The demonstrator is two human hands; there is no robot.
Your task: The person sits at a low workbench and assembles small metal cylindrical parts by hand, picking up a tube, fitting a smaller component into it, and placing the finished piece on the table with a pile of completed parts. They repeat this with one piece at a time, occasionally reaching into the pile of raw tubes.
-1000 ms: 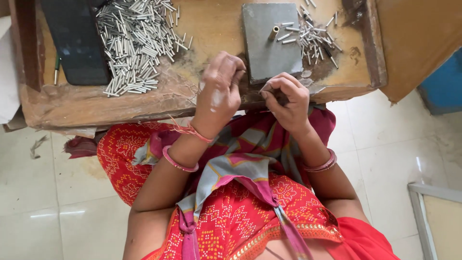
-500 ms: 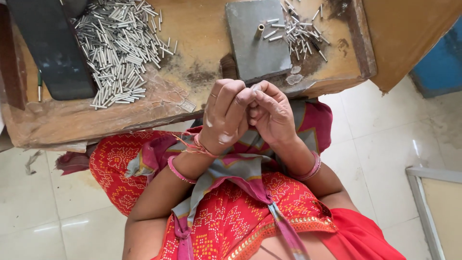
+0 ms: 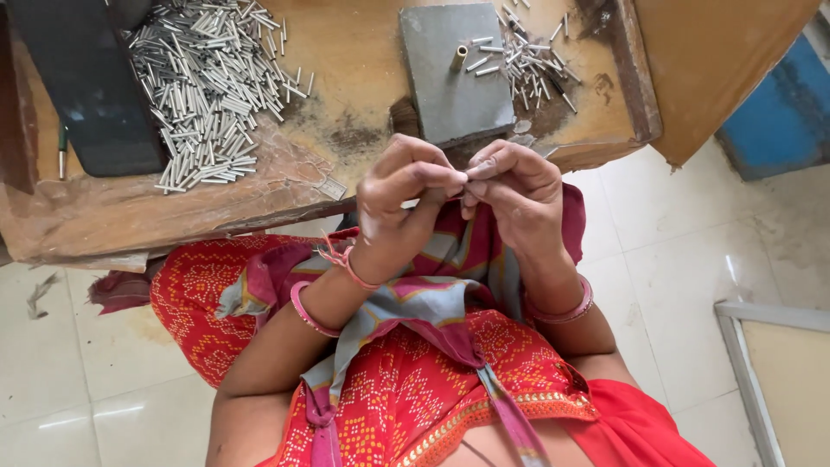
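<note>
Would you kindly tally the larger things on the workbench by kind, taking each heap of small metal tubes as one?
Heaps of small silver metal tubes: 2, a big one and a small one
Grey square slab: 1
Brass tube on the slab: 1
Black flat block: 1
Total: 5
The left hand and right hand pinch something too small to identify.

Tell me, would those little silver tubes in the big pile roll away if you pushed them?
Probably. The silver tubes look round, thin and smooth, so a push would likely send them rolling across the wooden bench. They seem stiff metal, unlikely to bend. Being small and shiny, they may slip from fingers.
</note>
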